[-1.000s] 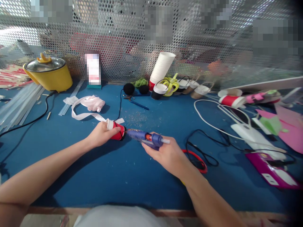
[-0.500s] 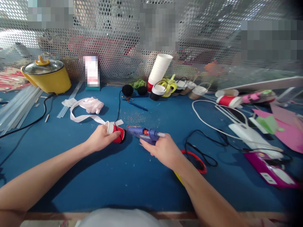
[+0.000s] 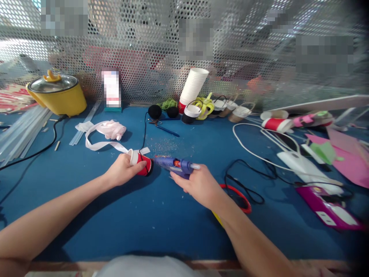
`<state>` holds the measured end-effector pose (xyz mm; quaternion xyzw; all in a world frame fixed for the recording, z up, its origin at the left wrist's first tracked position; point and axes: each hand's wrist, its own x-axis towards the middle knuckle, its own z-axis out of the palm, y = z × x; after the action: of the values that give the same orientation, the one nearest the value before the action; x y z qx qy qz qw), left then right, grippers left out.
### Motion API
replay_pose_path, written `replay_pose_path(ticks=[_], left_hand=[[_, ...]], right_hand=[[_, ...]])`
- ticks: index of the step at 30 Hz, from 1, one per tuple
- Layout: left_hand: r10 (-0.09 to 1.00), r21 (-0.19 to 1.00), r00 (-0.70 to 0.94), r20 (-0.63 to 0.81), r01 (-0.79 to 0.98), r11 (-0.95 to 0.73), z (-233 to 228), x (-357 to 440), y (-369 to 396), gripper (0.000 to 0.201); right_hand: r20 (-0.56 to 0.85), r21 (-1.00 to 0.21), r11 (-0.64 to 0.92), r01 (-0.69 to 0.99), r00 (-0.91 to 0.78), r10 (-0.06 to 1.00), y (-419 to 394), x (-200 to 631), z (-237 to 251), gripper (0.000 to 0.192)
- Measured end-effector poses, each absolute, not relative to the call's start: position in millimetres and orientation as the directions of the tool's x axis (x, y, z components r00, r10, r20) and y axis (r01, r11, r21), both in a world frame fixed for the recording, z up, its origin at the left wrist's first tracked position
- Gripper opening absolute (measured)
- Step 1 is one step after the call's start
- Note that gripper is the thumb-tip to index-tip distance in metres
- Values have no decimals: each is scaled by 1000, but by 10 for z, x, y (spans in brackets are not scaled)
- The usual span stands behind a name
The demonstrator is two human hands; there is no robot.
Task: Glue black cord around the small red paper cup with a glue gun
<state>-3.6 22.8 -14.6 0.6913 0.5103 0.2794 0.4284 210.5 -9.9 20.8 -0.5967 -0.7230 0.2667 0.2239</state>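
holding a small red paper cup (image 3: 142,164) on its side, the left hand (image 3: 122,172) has its fingers curled round the cup's white-rimmed mouth end, pinning it to the blue worktop (image 3: 115,215) just left of centre, with the cup's base turned to the right. the right hand (image 3: 198,184) is closed round the grip of a blue glue gun (image 3: 174,165), whose nozzle points left at the cup's base; tip and cup look just apart, though i cannot tell for certain whether they touch. a clear glue stick (image 3: 195,166) pokes out of the gun's back end, over the knuckles

set against a second ago, the gun's tip has drawn slightly back from the cup and lies flatter, nearer the worktop, and the right hand has slid a little toward the body; the cup and the left hand have hardly shifted. that reads as the end of a dab of glue on the cup's base rather than its start, though no bead of glue can be made out

there is only the head view. around the hands: a white ribbon (image 3: 98,144) trails from behind the cup toward a pink bundle, a thin black cord (image 3: 144,127) runs up from the cup to two black pom-poms (image 3: 155,111), a red ring (image 3: 240,198) lies by the right wrist, a stack of white cups (image 3: 193,86) leans at the mesh screen, and a yellow pot (image 3: 59,96) sits far left
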Motion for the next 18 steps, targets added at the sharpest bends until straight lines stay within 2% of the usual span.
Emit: replay_pose_path(ticks=[9, 18], left_hand=[[950, 880, 303, -69, 466, -84, -168, -45, 235, 38], [952, 872, 297, -75, 483, -82, -169, -36, 242, 39]], right_hand=[[80, -611, 248, 751, -253, 964, -132, 2151, 181, 12], [91, -624, 276, 731, -282, 955, -196, 2140, 230, 9]])
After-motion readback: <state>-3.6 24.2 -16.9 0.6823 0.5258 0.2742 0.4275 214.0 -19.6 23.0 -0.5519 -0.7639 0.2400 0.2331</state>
